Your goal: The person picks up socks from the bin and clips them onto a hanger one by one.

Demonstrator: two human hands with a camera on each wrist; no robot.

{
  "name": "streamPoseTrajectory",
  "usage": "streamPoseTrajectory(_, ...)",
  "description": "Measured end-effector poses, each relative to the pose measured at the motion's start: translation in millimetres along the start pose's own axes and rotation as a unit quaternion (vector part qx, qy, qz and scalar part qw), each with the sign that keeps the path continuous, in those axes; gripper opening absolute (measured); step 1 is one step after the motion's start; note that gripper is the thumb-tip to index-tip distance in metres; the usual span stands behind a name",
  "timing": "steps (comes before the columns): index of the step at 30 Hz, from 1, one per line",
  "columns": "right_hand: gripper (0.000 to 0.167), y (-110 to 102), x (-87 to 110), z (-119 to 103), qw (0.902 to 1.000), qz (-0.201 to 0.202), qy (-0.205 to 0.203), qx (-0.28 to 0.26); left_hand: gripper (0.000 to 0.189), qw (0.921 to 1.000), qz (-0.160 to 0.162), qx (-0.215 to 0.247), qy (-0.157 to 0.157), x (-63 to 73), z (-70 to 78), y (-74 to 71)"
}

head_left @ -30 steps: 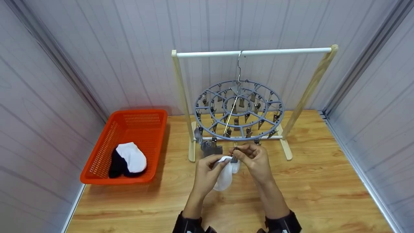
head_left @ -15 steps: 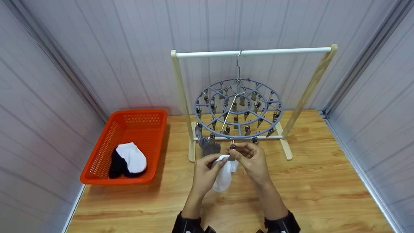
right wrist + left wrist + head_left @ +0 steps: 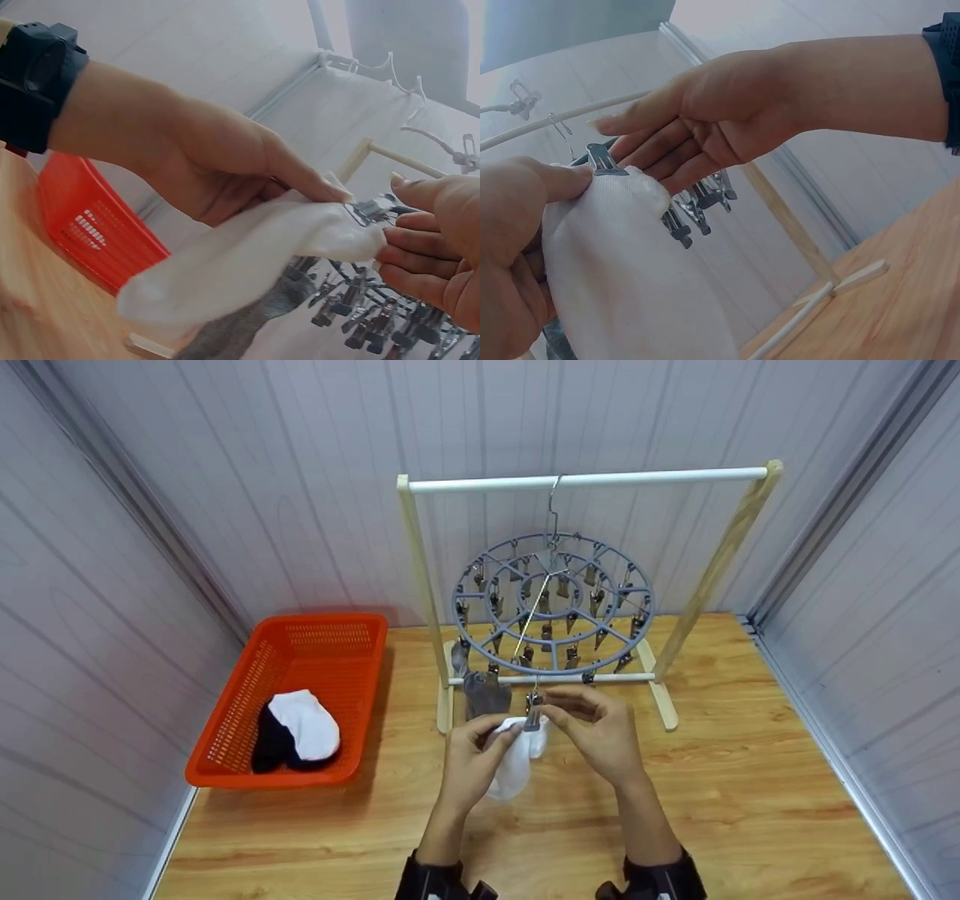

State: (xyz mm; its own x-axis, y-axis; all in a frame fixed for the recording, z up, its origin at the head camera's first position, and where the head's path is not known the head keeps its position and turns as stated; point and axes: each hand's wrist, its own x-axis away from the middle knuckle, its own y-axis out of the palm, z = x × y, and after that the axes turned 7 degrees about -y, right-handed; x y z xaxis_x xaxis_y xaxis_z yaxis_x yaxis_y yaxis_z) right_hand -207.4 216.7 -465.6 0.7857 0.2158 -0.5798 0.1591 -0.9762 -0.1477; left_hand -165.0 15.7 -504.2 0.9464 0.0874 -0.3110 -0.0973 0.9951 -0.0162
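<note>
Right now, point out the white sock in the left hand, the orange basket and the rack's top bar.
White sock (image 3: 634, 262): left wrist view, middle of its fabric.
Orange basket (image 3: 277, 780): head view, front rim.
Top bar (image 3: 660, 478): head view, right half.

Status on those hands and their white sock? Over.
Left hand pinching white fabric sock; right hand beside silver metal clip, not pinching it. Clip apparently gripping sock's edge. Grey fabric sock hangs nearby, seemingly not blocking.
</note>
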Motion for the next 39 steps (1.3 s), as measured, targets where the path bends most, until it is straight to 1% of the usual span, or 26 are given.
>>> streamPoseTrajectory(3, 0.018, -12.0, -2.0, 1.3, 0.9992, 0.029, -0.026, 0.008, 0.013, 1.0000, 0.002, 0.001, -0.002, -0.5, 0.0, -1.7)
streamPoseTrajectory(6, 0.015, -25.6, -4.2, 2.3, 0.9974, 0.062, -0.035, 0.002, 0.013, 1.0000, 0.004, 0.006, -0.005, -0.9, 0.4, -3.7)
streamPoseTrajectory(8, 0.014, -35.0, -5.4, 4.3, 0.9963, 0.082, -0.025, 0.005, 0.013, 0.9999, 0.005, 0.010, -0.008, -1.1, 0.4, -5.0)
streamPoseTrajectory(11, 0.014, -46.4, -6.5, 9.7, 0.9945, 0.104, 0.003, 0.015, 0.013, 0.9999, 0.005, 0.011, -0.010, -1.3, 0.9, -7.0)
streamPoseTrajectory(15, 0.015, -53.3, -8.3, 14.5, 0.9911, 0.121, 0.041, 0.036, 0.012, 0.9999, 0.006, 0.008, -0.011, -1.7, 1.6, -9.0)
streamPoseTrajectory(17, 0.017, -53.9, -9.2, 16.1, 0.9910, 0.118, 0.051, 0.039, 0.012, 0.9999, 0.007, 0.007, -0.009, -1.9, 2.3, -9.6)
streamPoseTrajectory(20, 0.021, -53.3, -9.9, 18.7, 0.9928, 0.104, 0.056, 0.024, 0.012, 0.9999, 0.004, 0.008, -0.009, -2.1, 1.7, -10.3)
streamPoseTrajectory(26, 0.025, -48.2, -11.4, 25.0, 0.9964, 0.071, 0.042, -0.020, 0.012, 1.0000, -0.003, 0.007, -0.007, -2.2, 1.6, -11.0)
streamPoseTrajectory(30, 0.027, -44.4, -10.5, 30.5, 0.9975, 0.052, 0.038, -0.030, 0.013, 0.9999, -0.005, 0.006, -0.012, -1.2, 1.6, -10.7)
streamPoseTrajectory(33, 0.029, -41.0, -9.7, 33.7, 0.9971, 0.043, 0.042, -0.046, 0.014, 0.9999, -0.006, 0.007, -0.012, -0.4, 1.2, -10.3)
streamPoseTrajectory(36, 0.030, -37.4, -9.2, 36.5, 0.9951, 0.034, 0.036, -0.085, 0.014, 0.9998, -0.011, 0.013, -0.009, 0.1, 0.9, -10.0)
streamPoseTrajectory(39, 0.030, -34.6, -8.1, 38.8, 0.9932, 0.033, 0.029, -0.108, 0.014, 0.9997, -0.017, 0.017, -0.008, 0.2, 0.7, -9.7)
